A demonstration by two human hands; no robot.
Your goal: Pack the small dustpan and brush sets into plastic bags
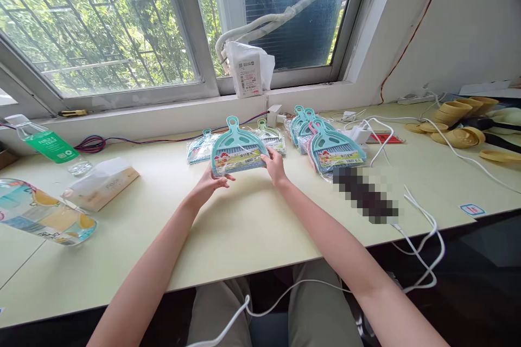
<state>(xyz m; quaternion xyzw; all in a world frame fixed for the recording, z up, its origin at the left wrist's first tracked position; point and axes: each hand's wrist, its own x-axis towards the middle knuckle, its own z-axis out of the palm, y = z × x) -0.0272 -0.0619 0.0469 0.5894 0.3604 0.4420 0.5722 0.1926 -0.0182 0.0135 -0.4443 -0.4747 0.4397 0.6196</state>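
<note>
A light blue dustpan and brush set (pixel 237 153) in clear wrap is held upright over the table, its looped handle on top and a printed label across its front. My left hand (pixel 209 184) grips its lower left corner; my right hand (pixel 275 166) pinches its right edge. Behind it lie another blue wrapped set (pixel 202 147) and a green one (pixel 272 135). To the right is a pile of several wrapped sets (pixel 336 146), mostly blue, one with a pink edge.
Left on the table (pixel 244 233) are a green-labelled bottle (pixel 51 145), a tissue pack (pixel 103 183) and a large bottle (pixel 44 211). White cables (pixel 431 227), a blurred dark object (pixel 366 195) and tape rolls (pixel 459 135) are at right. A white package (pixel 249 73) stands on the sill.
</note>
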